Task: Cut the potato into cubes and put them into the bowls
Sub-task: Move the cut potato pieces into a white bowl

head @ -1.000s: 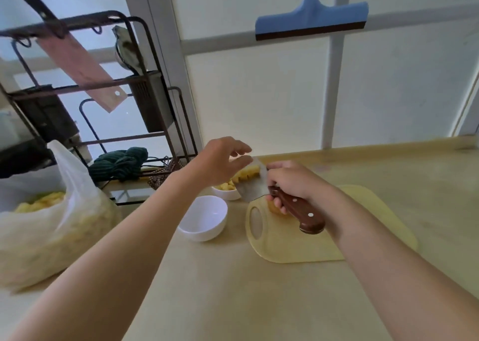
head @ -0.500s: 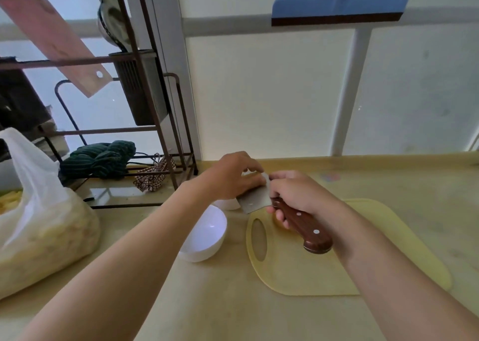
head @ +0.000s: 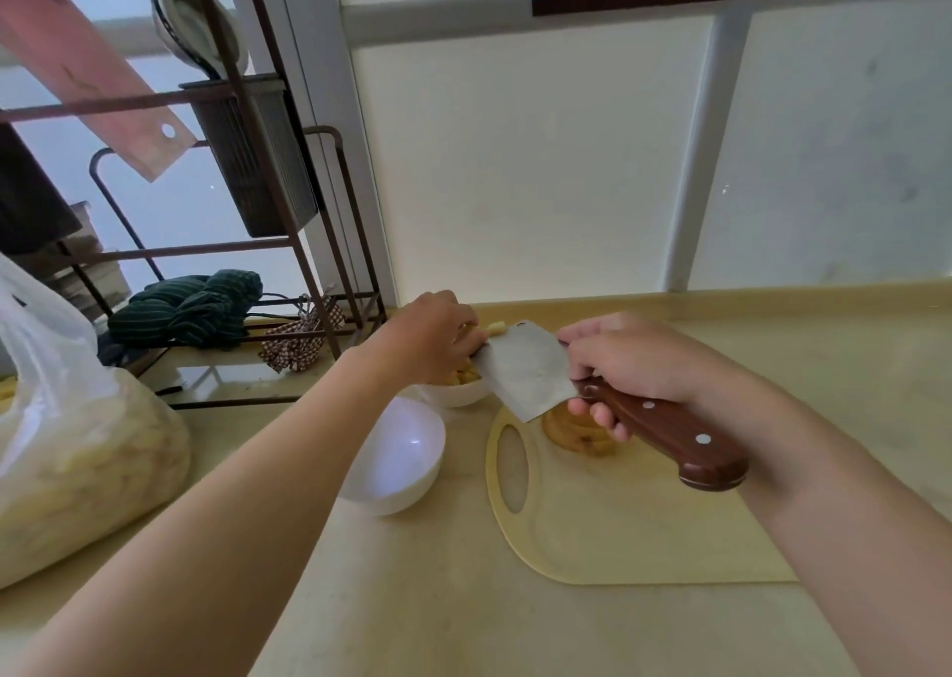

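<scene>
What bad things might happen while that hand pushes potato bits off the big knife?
1. The left hand touches the cleaver blade that the right hand holds; a slip might cut a finger.
2. One potato cube sits at the blade's far edge and may tumble onto the counter, missing the far bowl.
3. The far bowl looks piled high, so cubes may spill; the near bowl has room.

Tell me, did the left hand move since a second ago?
Yes. The left hand came down from above the far white round bowl to its rim, against the blade of the wooden-handled steel cleaver.
</scene>
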Demonstrator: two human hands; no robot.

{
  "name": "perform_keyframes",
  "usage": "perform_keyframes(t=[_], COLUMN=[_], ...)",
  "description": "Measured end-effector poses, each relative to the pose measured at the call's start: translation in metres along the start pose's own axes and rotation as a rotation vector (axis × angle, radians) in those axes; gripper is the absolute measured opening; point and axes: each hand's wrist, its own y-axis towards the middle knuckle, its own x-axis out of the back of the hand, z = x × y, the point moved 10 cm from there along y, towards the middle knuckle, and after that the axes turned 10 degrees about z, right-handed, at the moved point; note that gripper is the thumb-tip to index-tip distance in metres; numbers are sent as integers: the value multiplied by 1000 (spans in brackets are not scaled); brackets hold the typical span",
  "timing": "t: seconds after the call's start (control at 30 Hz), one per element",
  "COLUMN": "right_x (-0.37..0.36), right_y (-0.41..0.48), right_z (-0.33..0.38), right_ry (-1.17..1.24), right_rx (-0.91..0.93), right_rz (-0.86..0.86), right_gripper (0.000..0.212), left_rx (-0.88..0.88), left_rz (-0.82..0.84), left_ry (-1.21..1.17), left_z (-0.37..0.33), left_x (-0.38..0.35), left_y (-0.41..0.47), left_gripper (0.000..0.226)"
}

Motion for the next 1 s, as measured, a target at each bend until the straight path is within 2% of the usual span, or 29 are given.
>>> perform_keyframes(t=[0.1, 0.27, 0.43, 0.57, 0.7, 0.83, 1.0], right_x=[14, 30, 15, -1, -6, -2, 17], right_y=[-11, -20, -17, -13, -15, -21, -28], right_z=[0, -2, -2, -2, 0, 1, -3], right_ry=[-31, -35, -54, -58, -76, -110, -91], right_rx=[4, 20, 31, 31, 37, 39, 36], right_rz=[-21, -29, 22, 80, 106, 111, 51], right_gripper=[42, 34, 36, 40, 41, 43, 42], left_rx=[14, 48, 41, -2, 91, 191, 171], left_rz=[0, 32, -86, -72, -31, -18, -57], left_ry=[21, -138, -301, -143, -59, -87, -146], left_z=[3, 2, -7, -21, -6, 18, 10], left_x=[0, 5, 18, 19, 10, 2, 12], left_y=[-4, -5, -2, 5, 7, 1, -6], left_gripper=[37, 27, 25, 42, 35, 35, 27])
